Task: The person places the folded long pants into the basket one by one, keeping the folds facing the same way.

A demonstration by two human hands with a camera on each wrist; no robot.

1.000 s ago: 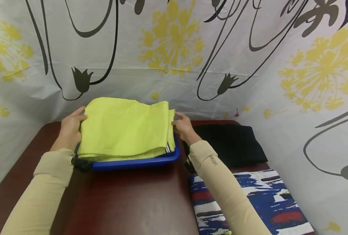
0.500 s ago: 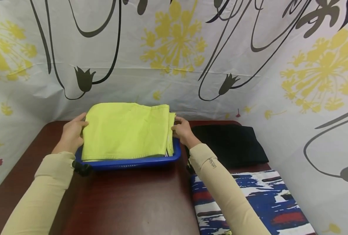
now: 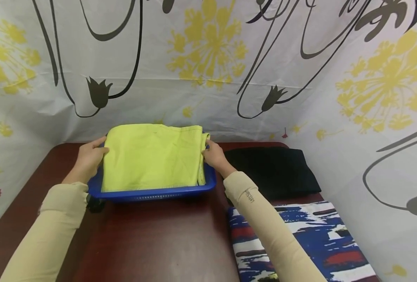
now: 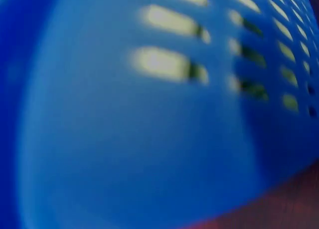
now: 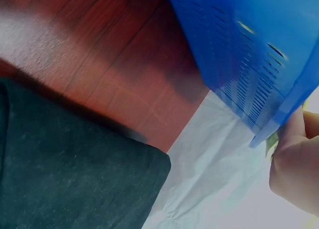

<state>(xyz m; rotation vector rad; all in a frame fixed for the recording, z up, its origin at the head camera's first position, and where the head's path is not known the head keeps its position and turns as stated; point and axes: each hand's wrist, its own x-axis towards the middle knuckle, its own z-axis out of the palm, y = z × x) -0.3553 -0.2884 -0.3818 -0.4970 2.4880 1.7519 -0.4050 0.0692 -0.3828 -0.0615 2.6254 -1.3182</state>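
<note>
A folded yellow-green garment (image 3: 152,156) sits within the blue plastic basket (image 3: 159,192), its stack rising above the front rim. My left hand (image 3: 88,156) holds the garment's left edge, thumb on the near side and fingers toward the back. At the opposite edge, my right hand (image 3: 215,154) pinches the folded layers. Slotted basket wall (image 4: 149,129) fills the left wrist view, with yellow-green showing through the holes. In the right wrist view, my right hand (image 5: 299,159) is at the basket's rim, and its fingertips are mostly hidden.
A folded black cloth (image 3: 271,172) lies right of the basket on the dark red wooden table (image 3: 152,243). Nearer, under my right forearm, is a folded blue, white and red patterned cloth (image 3: 321,243). White flower-printed sheeting (image 3: 152,51) encloses the back and sides.
The garment has come down deeper into the basket, and more of the basket's front and left rim shows. Both hands have lowered with it and moved slightly inward.
</note>
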